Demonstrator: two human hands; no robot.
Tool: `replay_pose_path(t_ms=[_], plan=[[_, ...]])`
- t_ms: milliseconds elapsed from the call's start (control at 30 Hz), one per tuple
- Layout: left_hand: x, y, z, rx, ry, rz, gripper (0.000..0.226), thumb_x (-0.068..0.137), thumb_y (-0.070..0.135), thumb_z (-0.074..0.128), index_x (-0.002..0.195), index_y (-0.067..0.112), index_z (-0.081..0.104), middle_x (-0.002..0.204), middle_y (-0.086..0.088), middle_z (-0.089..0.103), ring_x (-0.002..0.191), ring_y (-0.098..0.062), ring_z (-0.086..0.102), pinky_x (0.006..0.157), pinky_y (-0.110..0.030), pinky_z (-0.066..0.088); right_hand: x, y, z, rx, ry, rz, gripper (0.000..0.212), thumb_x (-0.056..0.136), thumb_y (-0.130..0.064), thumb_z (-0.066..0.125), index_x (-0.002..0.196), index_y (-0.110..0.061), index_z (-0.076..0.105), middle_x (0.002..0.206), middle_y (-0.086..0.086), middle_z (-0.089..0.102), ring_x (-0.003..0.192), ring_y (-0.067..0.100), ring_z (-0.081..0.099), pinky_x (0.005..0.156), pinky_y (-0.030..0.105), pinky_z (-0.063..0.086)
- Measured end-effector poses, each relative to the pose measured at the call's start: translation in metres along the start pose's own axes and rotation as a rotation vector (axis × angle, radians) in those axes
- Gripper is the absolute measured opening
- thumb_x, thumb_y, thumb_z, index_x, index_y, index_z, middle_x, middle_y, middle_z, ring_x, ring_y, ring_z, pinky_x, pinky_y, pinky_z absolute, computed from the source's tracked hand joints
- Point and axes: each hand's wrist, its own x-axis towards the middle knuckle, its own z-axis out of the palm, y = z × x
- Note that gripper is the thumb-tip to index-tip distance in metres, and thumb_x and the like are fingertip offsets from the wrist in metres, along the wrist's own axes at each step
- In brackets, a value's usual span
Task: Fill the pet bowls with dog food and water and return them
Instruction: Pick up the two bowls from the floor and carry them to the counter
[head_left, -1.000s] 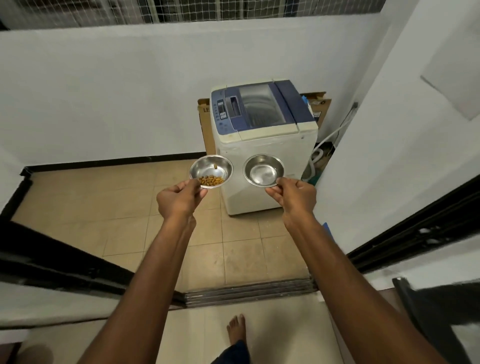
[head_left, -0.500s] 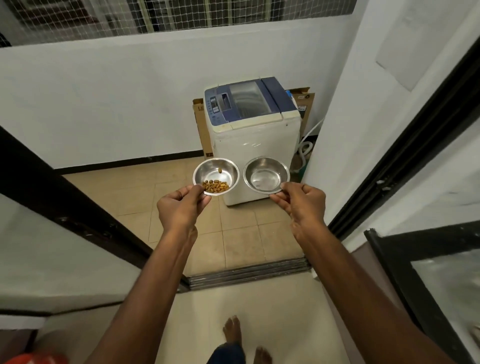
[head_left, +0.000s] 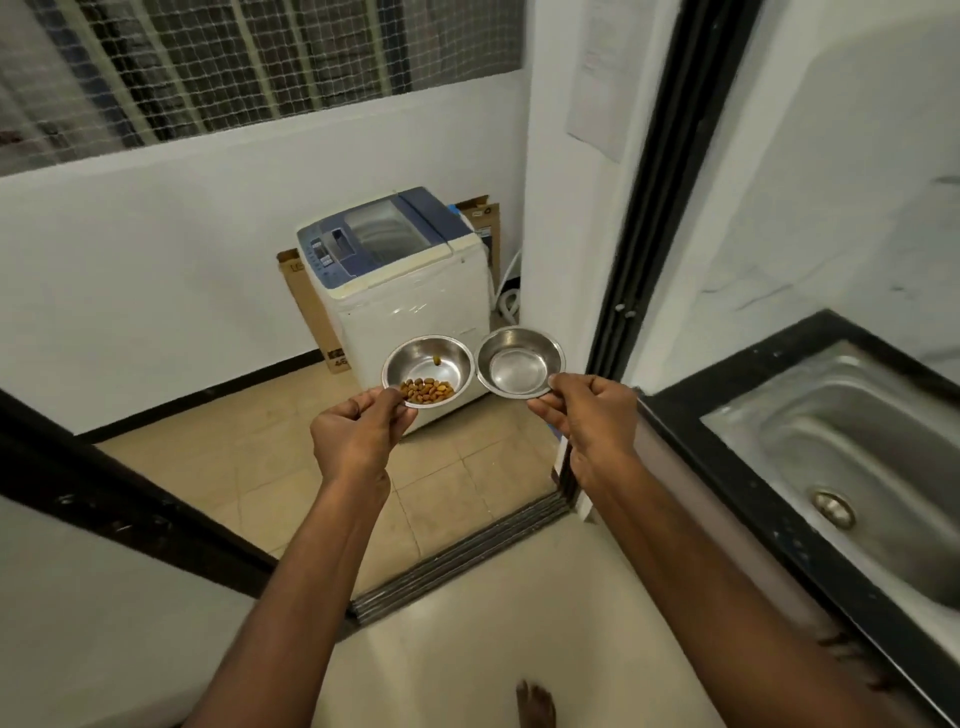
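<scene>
The left hand (head_left: 358, 441) pinches the near rim of the food bowl (head_left: 429, 370); the right hand (head_left: 587, 415) pinches the near rim of the other bowl (head_left: 521, 361), which looks empty. With such thin grips, a bowl could tilt and spill kibble (head_left: 427, 391) before reaching the sink (head_left: 852, 467).

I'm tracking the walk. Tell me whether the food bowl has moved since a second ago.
Yes. The food bowl, in the left hand, sat before the washer's upper front; now it overlaps the lower edge, so it moved back from the washer.
</scene>
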Motion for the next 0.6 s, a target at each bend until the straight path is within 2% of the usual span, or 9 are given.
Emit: replay_pose_path(t_ms=[67,167,267,367,467,600], plan=[[-0.011,-0.005,0.005,0.024,-0.056,-0.003,0.005,0.092,-0.002,0.081,0.096,-0.002,0.077,0.072,-0.005,0.077,0.066,-0.012,0.075,0.071,-0.022,0.066,-0.012,-0.001,-0.02,0.016,0.051,-0.014,0.01,0.096,0.0,0.073,0.102,0.007,0.072,0.078,0.019,0.074,0.065,0.024,0.08,0.076,0.034,0.069],[-0.034,-0.018,0.013,0.06,-0.127,-0.017,0.007,0.092,0.0,0.082,0.097,-0.002,0.078,0.083,-0.011,0.079,0.071,-0.014,0.076,0.068,-0.02,0.064,-0.033,-0.001,-0.054,0.042,0.119,-0.034,0.006,0.096,0.001,0.072,0.099,0.006,0.072,0.076,0.018,0.073,0.061,0.022,0.078,0.072,0.031,0.069],[-0.06,-0.035,0.026,0.09,-0.206,-0.041,0.006,0.092,0.0,0.082,0.097,-0.002,0.078,0.086,-0.013,0.079,0.068,-0.013,0.077,0.066,-0.018,0.062,-0.054,0.0,-0.093,0.067,0.2,-0.048,0.006,0.097,0.001,0.072,0.091,0.003,0.072,0.07,0.013,0.073,0.06,0.02,0.077,0.076,0.035,0.069],[-0.092,-0.054,0.044,0.133,-0.287,-0.058,0.005,0.093,0.0,0.081,0.097,-0.002,0.078,0.084,-0.012,0.078,0.062,-0.008,0.076,0.062,-0.016,0.06,-0.076,0.005,-0.14,0.101,0.296,-0.069,0.007,0.097,0.001,0.071,0.096,0.008,0.072,0.064,0.008,0.074,0.062,0.02,0.078,0.082,0.039,0.069],[-0.132,-0.074,0.064,0.156,-0.392,-0.087,0.006,0.094,0.0,0.079,0.098,-0.004,0.076,0.088,-0.015,0.076,0.063,-0.008,0.076,0.065,-0.017,0.062,-0.1,0.008,-0.192,0.137,0.405,-0.072,0.009,0.097,0.001,0.072,0.1,0.01,0.073,0.062,0.005,0.074,0.063,0.017,0.078,0.084,0.04,0.068],[-0.19,-0.102,0.093,0.198,-0.518,-0.133,0.009,0.094,0.0,0.079,0.099,-0.004,0.074,0.091,-0.016,0.076,0.063,-0.008,0.077,0.067,-0.018,0.063,-0.132,0.01,-0.267,0.2,0.545,-0.093,0.006,0.096,0.002,0.072,0.091,0.006,0.073,0.063,0.006,0.074,0.064,0.019,0.079,0.088,0.044,0.068]])
